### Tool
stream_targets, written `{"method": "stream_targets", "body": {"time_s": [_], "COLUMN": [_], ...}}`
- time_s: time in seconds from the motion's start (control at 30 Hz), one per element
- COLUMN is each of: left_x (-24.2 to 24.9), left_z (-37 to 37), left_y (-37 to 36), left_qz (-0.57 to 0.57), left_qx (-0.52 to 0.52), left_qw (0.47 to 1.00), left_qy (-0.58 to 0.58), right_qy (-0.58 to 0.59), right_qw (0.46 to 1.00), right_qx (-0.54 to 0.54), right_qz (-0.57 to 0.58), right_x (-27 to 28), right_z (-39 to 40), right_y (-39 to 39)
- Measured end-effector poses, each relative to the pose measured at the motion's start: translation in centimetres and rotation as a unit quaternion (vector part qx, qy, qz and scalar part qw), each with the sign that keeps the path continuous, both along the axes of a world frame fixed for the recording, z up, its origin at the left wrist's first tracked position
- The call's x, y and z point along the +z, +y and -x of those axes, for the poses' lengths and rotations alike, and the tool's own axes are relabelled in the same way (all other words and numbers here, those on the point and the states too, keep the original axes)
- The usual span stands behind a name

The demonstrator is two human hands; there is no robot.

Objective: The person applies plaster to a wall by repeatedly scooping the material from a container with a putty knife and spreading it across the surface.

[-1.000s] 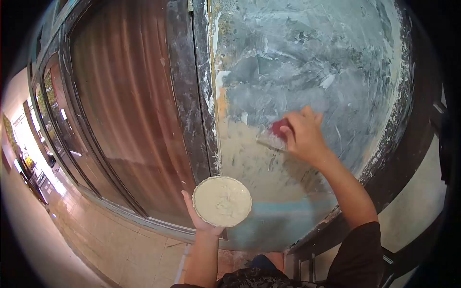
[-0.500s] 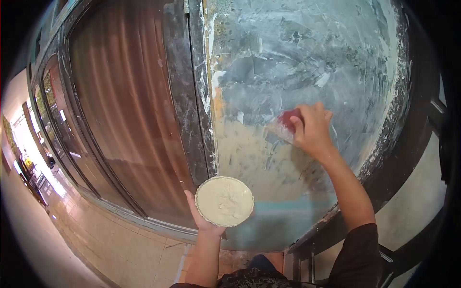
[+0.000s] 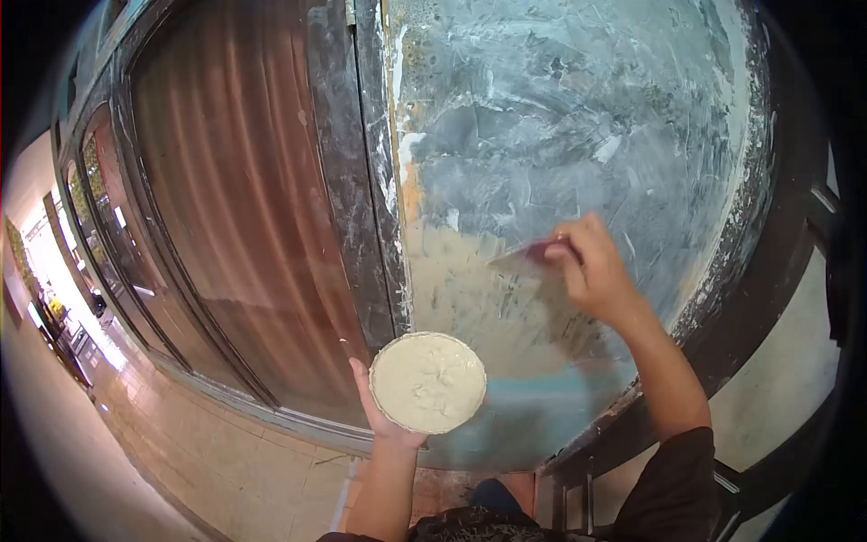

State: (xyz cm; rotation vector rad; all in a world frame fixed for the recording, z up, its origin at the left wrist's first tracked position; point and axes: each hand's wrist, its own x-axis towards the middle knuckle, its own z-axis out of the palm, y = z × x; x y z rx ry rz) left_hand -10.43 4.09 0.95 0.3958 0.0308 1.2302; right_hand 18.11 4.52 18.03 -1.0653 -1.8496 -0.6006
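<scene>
My left hand (image 3: 383, 423) cups a round bowl (image 3: 427, 382) full of pale cream putty from below, holding it in front of the wall's lower part. My right hand (image 3: 593, 269) grips a putty knife (image 3: 526, 259) with a red handle, its flat blade laid against the wall panel (image 3: 560, 135). The panel is grey-blue above and coated in cream putty below the blade. A blue stripe (image 3: 533, 390) crosses the panel near its bottom.
A dark metal post (image 3: 357, 181) separates the panel from a brown ribbed shutter (image 3: 235, 199) on the left. A dark frame (image 3: 768, 262) borders the panel on the right. Tiled floor (image 3: 226, 461) lies below, and a lit corridor runs off at far left.
My right hand swept the knife up and to the right, then came back down and left onto the putty edge. The bowl shifted slightly right.
</scene>
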Motion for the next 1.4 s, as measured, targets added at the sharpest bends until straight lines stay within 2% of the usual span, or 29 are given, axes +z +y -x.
{"method": "stream_targets", "body": {"time_s": [0.03,0.07,0.1,0.17,0.2,0.27,0.3,0.37,0.4,0.5,0.53,0.67,0.73,0.77,0.83,0.97,1.03,1.07,1.4], "left_x": [0.1,-0.1,0.1,0.7,0.6,0.6,0.6,0.7,1.0,2.9,3.8,2.7,2.8,2.9,3.1,4.6,4.4,4.7,4.7], "left_z": [0.0,0.0,0.1,0.2,0.2,0.2,0.3,0.8,0.9,1.7,1.7,1.5,0.9,0.8,0.8,0.6,0.7,0.7,0.7], "left_y": [0.0,0.1,-0.1,-0.5,-0.6,-0.6,-0.7,-0.9,-0.9,-2.1,-2.5,-1.6,-1.4,-1.4,-1.4,-2.1,-1.8,-1.8,-1.8], "left_qz": [-0.003,0.002,0.003,0.003,0.005,-0.004,-0.004,-0.025,-0.010,-0.034,-0.093,-0.027,-0.007,-0.007,-0.010,-0.047,-0.030,-0.048,-0.048], "left_qx": [-0.003,0.017,0.017,0.007,0.007,0.026,0.025,-0.025,0.023,-0.015,-0.037,0.005,0.042,0.042,0.002,-0.004,0.024,0.001,-0.001], "left_qw": [1.000,1.000,1.000,1.000,1.000,0.999,0.999,0.994,0.999,0.999,0.994,0.999,0.999,0.999,0.997,0.997,0.999,0.996,0.998], "left_qy": [0.000,0.021,0.020,0.010,0.010,0.022,0.022,-0.107,0.029,-0.025,-0.046,-0.035,0.018,0.019,-0.075,-0.067,-0.038,-0.069,-0.051], "right_qy": [-0.019,-0.108,-0.109,-0.189,-0.189,-0.260,-0.260,-0.276,-0.284,-0.306,-0.275,-0.257,-0.300,-0.300,-0.353,-0.416,-0.419,-0.423,-0.399], "right_qw": [0.996,0.991,0.990,0.974,0.974,0.960,0.960,0.956,0.954,0.950,0.959,0.964,0.946,0.946,0.926,0.899,0.895,0.892,0.894], "right_qx": [0.078,0.071,0.072,0.125,0.125,0.093,0.092,0.075,0.063,0.025,0.029,0.033,0.079,0.079,0.105,0.129,0.142,0.152,0.190], "right_qz": [0.031,0.044,0.045,-0.020,-0.019,-0.047,-0.046,-0.069,-0.072,-0.049,-0.063,-0.064,-0.096,-0.097,-0.084,-0.045,-0.048,-0.051,-0.074], "right_x": [-0.5,-0.8,-1.7,-3.5,-4.0,-4.3,-4.6,-5.1,-5.1,-5.2,-4.9,-2.4,-1.0,-0.6,-0.1,0.2,0.1,0.1,-1.1], "right_z": [0.2,0.4,0.7,1.7,2.1,2.5,2.3,1.4,0.8,-1.3,-1.3,0.1,1.7,2.3,3.3,3.9,4.2,4.4,5.8], "right_y": [-0.8,-1.9,-2.7,-4.2,-4.9,-6.1,-6.2,-6.2,-6.1,-5.5,-5.5,-7.2,-7.9,-8.2,-8.5,-8.3,-8.1,-8.0,-7.4]}}
